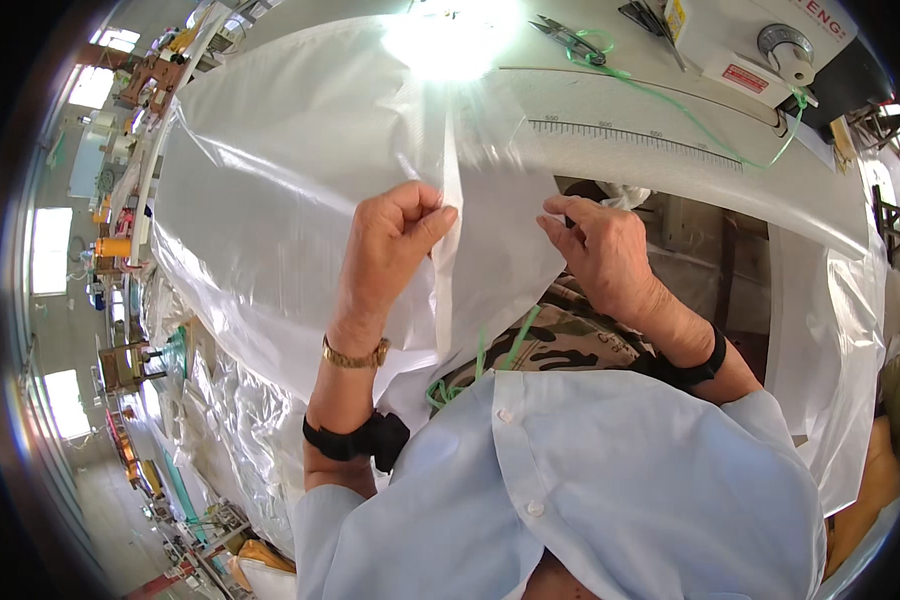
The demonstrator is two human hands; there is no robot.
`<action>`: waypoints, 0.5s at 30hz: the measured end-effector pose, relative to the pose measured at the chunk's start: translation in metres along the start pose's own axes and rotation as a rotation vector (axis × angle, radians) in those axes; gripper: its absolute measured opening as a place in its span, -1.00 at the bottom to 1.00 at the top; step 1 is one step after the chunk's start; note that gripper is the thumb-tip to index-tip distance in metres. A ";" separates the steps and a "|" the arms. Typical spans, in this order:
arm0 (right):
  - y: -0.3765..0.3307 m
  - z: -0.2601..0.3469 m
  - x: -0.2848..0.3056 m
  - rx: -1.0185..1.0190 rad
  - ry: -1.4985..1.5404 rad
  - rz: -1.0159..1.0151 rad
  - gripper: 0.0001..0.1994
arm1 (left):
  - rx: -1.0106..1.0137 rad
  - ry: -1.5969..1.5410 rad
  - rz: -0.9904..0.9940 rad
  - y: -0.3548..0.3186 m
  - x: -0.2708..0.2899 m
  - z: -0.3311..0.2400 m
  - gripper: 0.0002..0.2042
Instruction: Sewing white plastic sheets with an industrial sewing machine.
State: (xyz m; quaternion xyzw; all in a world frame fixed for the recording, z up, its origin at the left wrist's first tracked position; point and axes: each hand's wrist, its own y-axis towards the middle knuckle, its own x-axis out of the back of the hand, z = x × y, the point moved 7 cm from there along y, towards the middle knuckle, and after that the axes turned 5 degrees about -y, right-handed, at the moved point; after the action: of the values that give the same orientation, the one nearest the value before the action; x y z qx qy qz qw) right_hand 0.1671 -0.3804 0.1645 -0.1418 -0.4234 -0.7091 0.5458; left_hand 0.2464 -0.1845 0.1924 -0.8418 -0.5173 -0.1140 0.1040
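A large sheet of white woven plastic fabric [300, 170] lies over the sewing table and hangs down onto my lap. My left hand [395, 250] pinches a folded seam strip of the white fabric between thumb and fingers. My right hand [600, 250] grips the fabric's edge a little to the right, fingers curled onto it. A narrow folded strip [447, 270] runs down between the two hands. Green thread [500, 350] dangles under the fabric near my lap.
A white sewing machine [760, 45] stands at the far right of the table [670, 160], with a printed ruler scale beside it. Small snips [570, 40] and green thread lie near the machine. Piles of white fabric [230, 420] and other workstations fill the left side.
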 end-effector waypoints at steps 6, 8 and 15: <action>-0.010 -0.037 -0.049 -0.404 0.236 0.340 -0.84 | 0.067 -0.217 0.026 0.002 -0.006 0.014 -0.92; -0.011 -0.032 -0.040 -0.492 0.419 0.311 -0.78 | 0.067 -0.243 0.027 0.002 -0.004 0.017 -0.92; 0.007 0.033 -0.014 -0.285 0.394 0.306 -0.84 | 0.081 -0.292 0.045 0.000 -0.001 0.021 -0.90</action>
State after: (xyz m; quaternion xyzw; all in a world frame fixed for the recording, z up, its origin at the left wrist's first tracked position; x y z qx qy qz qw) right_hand 0.1695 -0.3469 0.1783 -0.1387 -0.1788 -0.6849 0.6927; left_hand 0.2482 -0.1793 0.1720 -0.8559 -0.5122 0.0330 0.0639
